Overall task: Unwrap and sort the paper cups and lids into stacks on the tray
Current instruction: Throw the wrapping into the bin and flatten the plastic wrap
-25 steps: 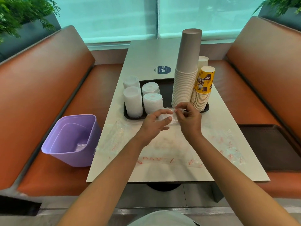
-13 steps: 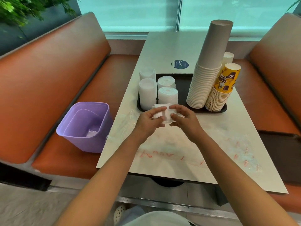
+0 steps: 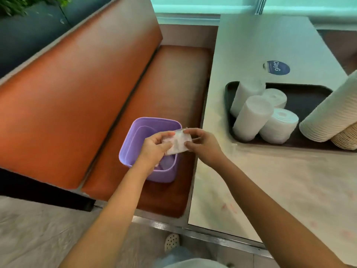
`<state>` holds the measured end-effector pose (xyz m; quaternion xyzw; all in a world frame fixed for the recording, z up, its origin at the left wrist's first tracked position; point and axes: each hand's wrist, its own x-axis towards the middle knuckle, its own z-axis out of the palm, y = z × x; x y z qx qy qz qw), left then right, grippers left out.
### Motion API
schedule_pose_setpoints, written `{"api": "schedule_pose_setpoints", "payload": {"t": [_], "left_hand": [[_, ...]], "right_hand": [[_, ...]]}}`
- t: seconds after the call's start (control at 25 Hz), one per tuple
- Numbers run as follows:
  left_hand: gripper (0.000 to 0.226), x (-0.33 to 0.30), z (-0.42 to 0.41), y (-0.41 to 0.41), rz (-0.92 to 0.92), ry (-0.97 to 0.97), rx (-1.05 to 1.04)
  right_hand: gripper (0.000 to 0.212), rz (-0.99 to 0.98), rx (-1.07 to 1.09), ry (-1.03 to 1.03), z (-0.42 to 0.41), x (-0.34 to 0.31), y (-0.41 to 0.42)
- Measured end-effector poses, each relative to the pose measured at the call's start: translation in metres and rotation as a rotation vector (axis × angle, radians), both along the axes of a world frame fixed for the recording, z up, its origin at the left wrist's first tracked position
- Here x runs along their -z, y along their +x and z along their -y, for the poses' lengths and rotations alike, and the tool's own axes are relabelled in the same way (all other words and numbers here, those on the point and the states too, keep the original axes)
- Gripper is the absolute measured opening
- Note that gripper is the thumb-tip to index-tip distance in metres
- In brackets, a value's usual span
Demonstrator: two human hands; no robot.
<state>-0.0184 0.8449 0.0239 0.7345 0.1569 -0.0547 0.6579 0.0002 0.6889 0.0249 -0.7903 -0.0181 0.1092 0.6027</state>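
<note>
Holding a crumpled plastic wrapper (image 3: 176, 142) above the purple bin (image 3: 152, 151), the left hand (image 3: 154, 149) and right hand (image 3: 204, 146) pinch it with curled fingers, probably to discard it. Lid stacks (image 3: 253, 117) stand on the tray (image 3: 229, 105), right of the bin.

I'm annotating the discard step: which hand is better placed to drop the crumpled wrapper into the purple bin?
Left. The left hand holds the wrapper directly over the purple bin, while the right hand pinches it from the table side, past the bin's rim.
</note>
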Motion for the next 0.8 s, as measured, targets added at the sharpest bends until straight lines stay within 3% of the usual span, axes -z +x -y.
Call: {"api": "schedule_pose_setpoints", "payload": {"t": [0.24, 0.48, 0.64, 0.8], "left_hand": [[0.028, 0.055, -0.08, 0.08, -0.289, 0.061, -0.141], [0.021, 0.143, -0.095, 0.131, -0.616, 0.013, -0.155], [0.037, 0.195, -0.101, 0.145, -0.65, 0.146, -0.039], [0.009, 0.206, -0.093, 0.135, -0.859, 0.166, 0.104]], "right_hand": [[0.061, -0.214, 0.046, -0.24, -0.069, 0.063, 0.045], [0.048, -0.44, 0.079, -0.377, -0.094, 0.105, 0.06], [0.043, -0.523, 0.102, -0.433, -0.097, 0.122, 0.062], [0.042, -0.55, 0.104, -0.442, -0.098, 0.129, 0.062]]}}
